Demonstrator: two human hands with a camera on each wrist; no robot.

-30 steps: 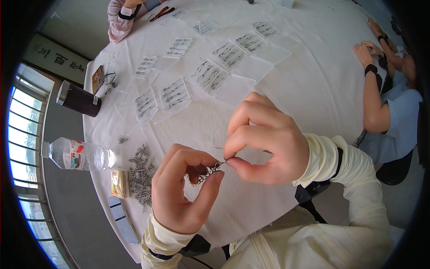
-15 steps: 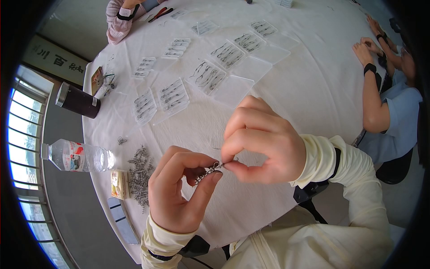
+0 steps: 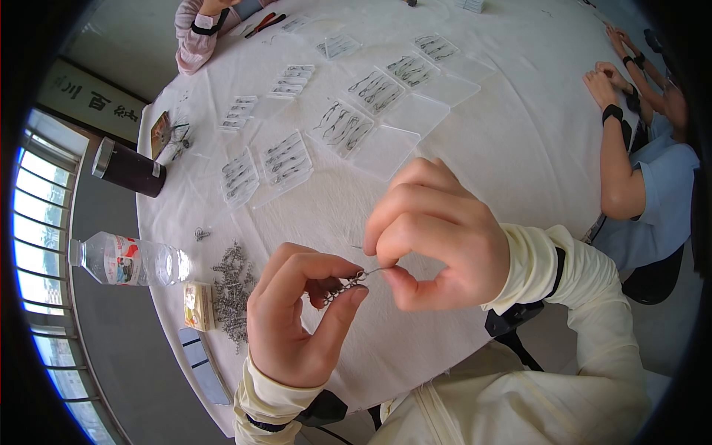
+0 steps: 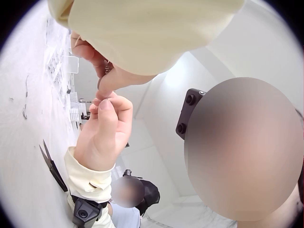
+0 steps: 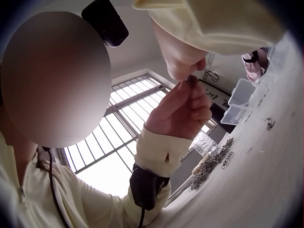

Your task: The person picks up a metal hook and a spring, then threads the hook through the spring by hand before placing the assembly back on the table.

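My left hand pinches a small silvery wire coil between thumb and fingers, above the white tablecloth. In the left wrist view the coil shows several loops. A thin dark strand runs from the coil's upper end to my right hand. The thumb and index fingertip of that hand pinch the strand's other end, and its remaining fingers are bent above. Both hands are close together, fingertips nearly meeting. In the right wrist view, the left fingers mostly hide the coil.
A pile of wire coils lies left, beside a small packet, a grey strip and a plastic bottle. Farther off are a dark flask and clear boxes of wire pieces. Scissors lie nearby. Other people sit around.
My right hand has drawn slightly away from the coil over the last half second, and more of the strand shows between the hands. The left hand has barely moved.
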